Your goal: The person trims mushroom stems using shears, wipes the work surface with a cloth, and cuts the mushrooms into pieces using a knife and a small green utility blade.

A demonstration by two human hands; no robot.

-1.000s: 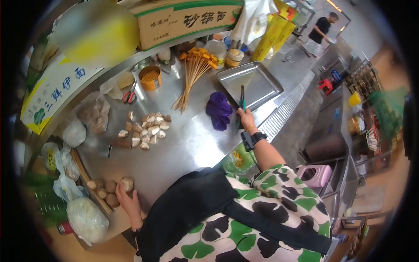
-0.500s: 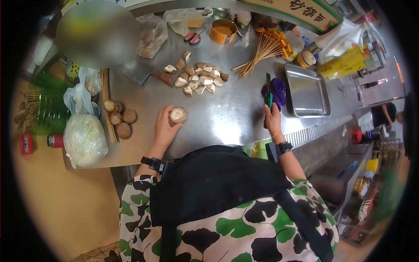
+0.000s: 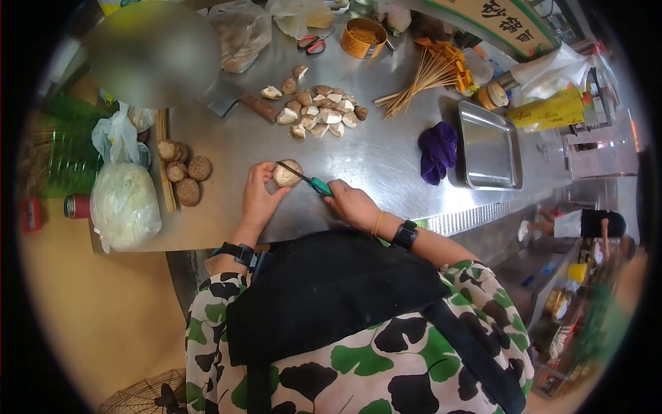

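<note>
My left hand (image 3: 259,199) steadies a whole mushroom (image 3: 289,176) on the steel table, fingers and thumb around its left side. In my right hand (image 3: 353,205) is a knife (image 3: 318,185) with a green handle, its dark blade lying across the mushroom's pale face. Beyond them lies a pile of cut mushroom pieces (image 3: 321,110), with a few more pieces to its left. A cleaver (image 3: 258,107) with a wooden handle rests beside the pile. Several whole brown mushrooms (image 3: 187,192) sit at the left by thin wooden sticks (image 3: 167,181).
To the right are a bunched purple cloth (image 3: 437,152) and a metal tray (image 3: 491,181). Skewers (image 3: 417,86) with orange ends, a yellow tub (image 3: 362,47) and red-handled scissors (image 3: 314,45) stand farther back. A bagged vegetable (image 3: 125,207) is at the left. Another person (image 3: 598,223) is at far right.
My right hand has brought the knife leftward from beside the purple cloth onto the mushroom. My left hand stays at the mushroom. The view has shifted slightly.
</note>
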